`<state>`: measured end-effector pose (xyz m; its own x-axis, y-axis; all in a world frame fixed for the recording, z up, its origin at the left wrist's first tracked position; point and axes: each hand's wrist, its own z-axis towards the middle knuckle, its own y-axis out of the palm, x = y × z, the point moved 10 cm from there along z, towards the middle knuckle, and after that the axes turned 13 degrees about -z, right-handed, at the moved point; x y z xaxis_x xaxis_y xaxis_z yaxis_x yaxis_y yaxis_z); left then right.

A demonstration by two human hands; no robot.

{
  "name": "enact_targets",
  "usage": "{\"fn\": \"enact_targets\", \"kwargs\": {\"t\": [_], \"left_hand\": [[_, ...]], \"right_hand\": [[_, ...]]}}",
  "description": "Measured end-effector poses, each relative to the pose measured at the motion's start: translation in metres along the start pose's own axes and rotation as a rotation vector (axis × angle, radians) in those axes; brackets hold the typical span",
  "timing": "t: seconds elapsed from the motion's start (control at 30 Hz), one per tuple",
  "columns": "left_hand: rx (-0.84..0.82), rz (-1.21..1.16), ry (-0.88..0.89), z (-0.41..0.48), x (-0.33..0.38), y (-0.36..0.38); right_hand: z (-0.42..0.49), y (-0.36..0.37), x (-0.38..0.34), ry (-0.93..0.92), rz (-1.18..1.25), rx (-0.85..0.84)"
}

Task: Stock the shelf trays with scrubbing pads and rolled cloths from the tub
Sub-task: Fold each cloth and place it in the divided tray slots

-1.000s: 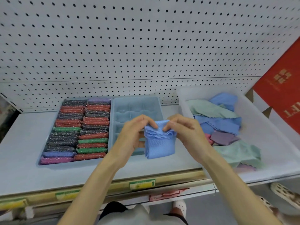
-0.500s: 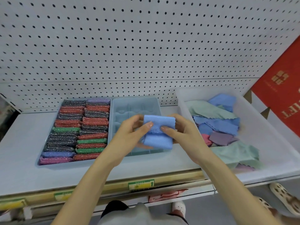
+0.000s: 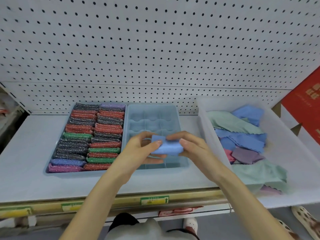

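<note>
Head view, and both hands are up over the shelf. The left hand and the right hand meet on 1 blue cloth, rolled into a short bundle lying crosswise between them. The left thumb presses on top of its near end with the left fingers curled underneath. The right thumb and fingers curl round the other end, so that's 2 hands gripping the same roll. It hangs in the air, touching nothing but fingers.

Under and just beyond the fingertips sits the divided tray, and the compartments that show are bare plastic. Out past the left knuckles, just beside that tray, is the pad tray. It's packed with scrubbing pads on edge in 2 columns: red, green, dark grey, blue, purple.

Out past the right wrist the translucent tub sits near, holding a loose heap of flat cloths in blue, pale green, purple and a bit of pink. Beyond the fingers rises the white pegboard, and a red box shows on the far side of the tub.
</note>
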<state>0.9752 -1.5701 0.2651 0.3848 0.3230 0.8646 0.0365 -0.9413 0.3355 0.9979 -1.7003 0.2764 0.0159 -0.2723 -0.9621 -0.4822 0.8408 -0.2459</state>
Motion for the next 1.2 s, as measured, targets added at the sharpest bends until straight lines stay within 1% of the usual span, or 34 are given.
{"fn": "enact_targets", "kwargs": {"t": [0.07, 0.1, 0.2, 0.27, 0.3, 0.37, 0.4, 0.47, 0.53, 0.6, 0.67, 0.77, 0.8, 0.87, 1.0, 1.07, 1.13, 1.2], "left_hand": [[0.014, 0.044, 0.036, 0.003, -0.001, -0.008], [0.021, 0.065, 0.049, 0.005, -0.002, -0.013], [0.064, 0.122, 0.086, 0.012, -0.002, -0.028], [0.101, 0.065, 0.086, 0.019, -0.004, -0.040], [0.136, 0.024, 0.090, 0.023, -0.006, -0.049], [0.257, 0.019, 0.162, 0.029, -0.004, -0.075], [0.321, 0.087, 0.229, 0.030, 0.001, -0.089], [0.391, 0.312, 0.362, 0.029, 0.012, -0.105], [0.394, 0.521, 0.425, 0.031, 0.015, -0.109], [0.357, 0.653, 0.430, 0.041, 0.007, -0.111], [0.307, 0.731, 0.413, 0.053, -0.004, -0.115], [0.304, 0.752, 0.364, 0.064, -0.016, -0.122], [0.312, 0.757, 0.366, 0.065, -0.017, -0.124], [0.323, 0.771, 0.380, 0.066, -0.018, -0.126], [0.333, 0.771, 0.393, 0.068, -0.022, -0.130], [0.340, 0.738, 0.393, 0.069, -0.023, -0.132], [0.333, 0.726, 0.400, 0.070, -0.022, -0.132], [0.332, 0.738, 0.411, 0.069, -0.020, -0.131]], "right_hand": [[0.009, 0.001, 0.004, 0.034, -0.095, 0.032], [0.014, 0.005, 0.005, 0.048, -0.136, 0.009], [0.030, 0.026, 0.011, 0.086, -0.252, -0.155], [0.044, 0.033, 0.015, 0.095, -0.317, -0.211], [0.054, 0.034, 0.015, 0.094, -0.355, -0.213], [0.081, 0.026, 0.017, 0.107, -0.417, -0.152], [0.099, 0.018, 0.020, 0.126, -0.422, -0.084], [0.136, 0.000, 0.024, 0.153, -0.438, 0.080], [0.172, -0.007, 0.028, 0.141, -0.527, 0.175], [0.203, 0.003, 0.036, 0.126, -0.586, 0.175], [0.229, 0.016, 0.048, 0.108, -0.663, 0.155], [0.252, 0.031, 0.063, 0.093, -0.970, 0.116], [0.256, 0.034, 0.066, 0.085, -1.037, 0.112], [0.262, 0.037, 0.065, 0.034, -1.154, 0.126], [0.268, 0.050, 0.048, -0.236, -1.343, 0.140], [0.266, 0.061, 0.047, -0.343, -1.473, 0.087], [0.264, 0.073, 0.052, -0.383, -1.531, -0.008], [0.265, 0.079, 0.060, -0.342, -1.527, -0.087]]}}
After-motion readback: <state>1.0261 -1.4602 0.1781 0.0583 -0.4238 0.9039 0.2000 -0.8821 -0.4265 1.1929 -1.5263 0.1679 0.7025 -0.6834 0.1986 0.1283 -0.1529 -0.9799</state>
